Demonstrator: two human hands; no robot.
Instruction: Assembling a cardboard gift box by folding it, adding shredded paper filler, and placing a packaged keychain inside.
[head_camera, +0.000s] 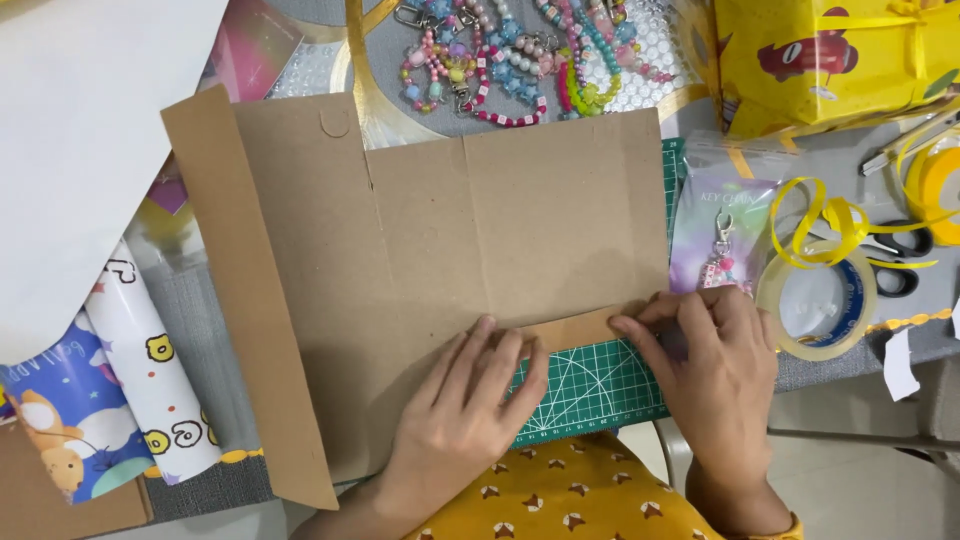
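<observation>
A flattened brown cardboard box (450, 220) lies across a green cutting mat (600, 385) on the table. My left hand (465, 410) presses flat on the cardboard's lower part, fingers together, next to a narrow folded flap (575, 328) along the bottom edge. My right hand (705, 360) pinches and presses the right end of that flap at the cardboard's lower right corner. Both hands rest on the cardboard.
Beaded keychains (510, 60) lie on a tray behind the cardboard. A packaged keychain (720, 235), a clear tape roll (820, 305), yellow ribbon (840, 225), scissors (900, 260) and a yellow gift bag (830, 55) sit right. Wrapping paper rolls (130, 370) and a white sheet (70, 150) lie left.
</observation>
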